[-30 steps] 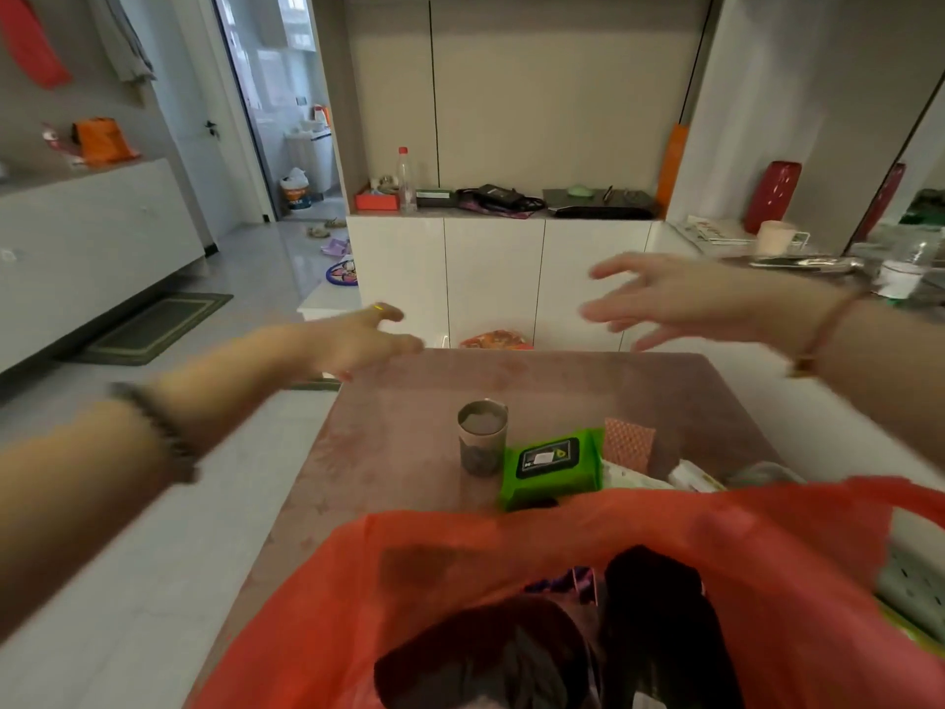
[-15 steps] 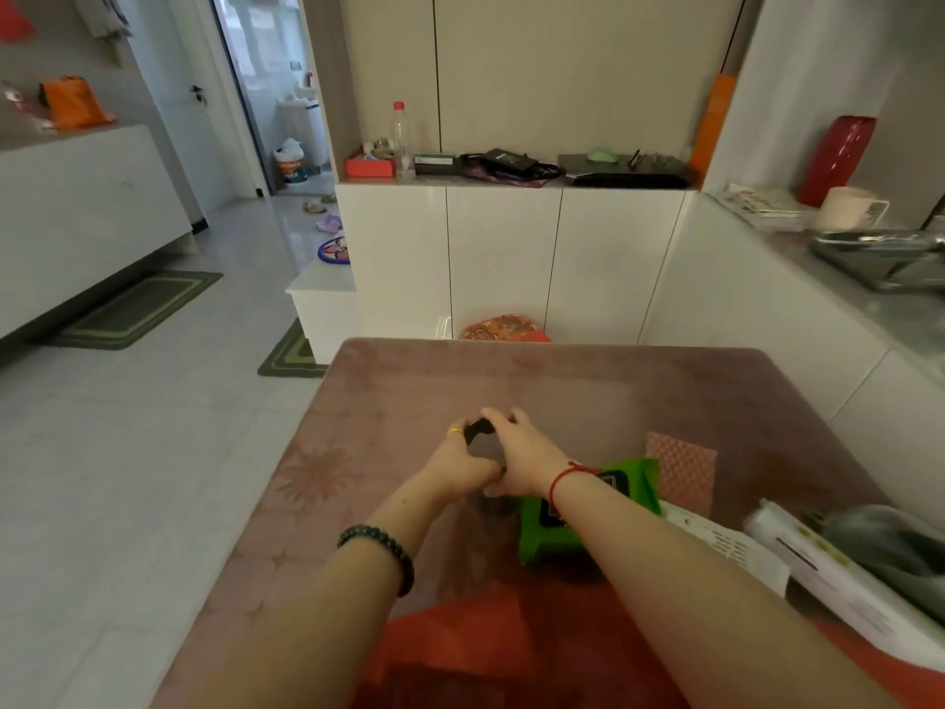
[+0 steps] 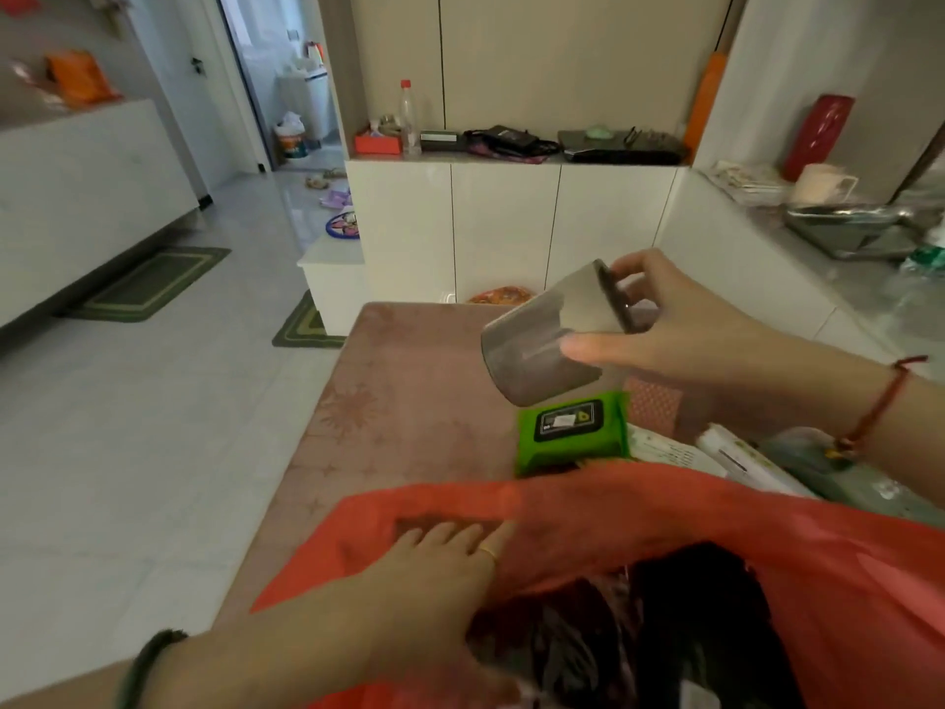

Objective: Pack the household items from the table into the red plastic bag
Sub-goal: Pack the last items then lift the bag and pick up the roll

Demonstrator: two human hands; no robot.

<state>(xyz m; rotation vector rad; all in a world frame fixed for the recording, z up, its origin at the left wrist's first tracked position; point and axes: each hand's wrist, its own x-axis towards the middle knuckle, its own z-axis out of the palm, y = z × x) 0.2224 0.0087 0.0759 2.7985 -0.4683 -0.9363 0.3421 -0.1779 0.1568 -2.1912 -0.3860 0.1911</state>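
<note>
My right hand [image 3: 685, 330] holds a clear jar with a dark lid [image 3: 547, 335], tilted on its side in the air above the table, lid toward my palm. Below it a green wet-wipe pack [image 3: 572, 427] lies flat on the pink table [image 3: 409, 401]. The red plastic bag [image 3: 665, 514] sits open at the table's near edge with dark items inside. My left hand [image 3: 434, 580] grips the bag's left rim, its fingers tucked under the red film. A pink patterned cloth [image 3: 657, 406] and white packets [image 3: 736, 458] lie to the right of the wipes.
White low cabinets [image 3: 511, 222] stand behind the table, their top cluttered with a bottle, boxes and bags. A counter at right carries a cup [image 3: 823, 184] and a metal tray [image 3: 849, 227]. Tiled floor with green mats [image 3: 153, 284] lies to the left.
Both hands were on the jar on the table. Now my right hand has lifted it and tipped it sideways, and my left hand has come back to the bag's rim.
</note>
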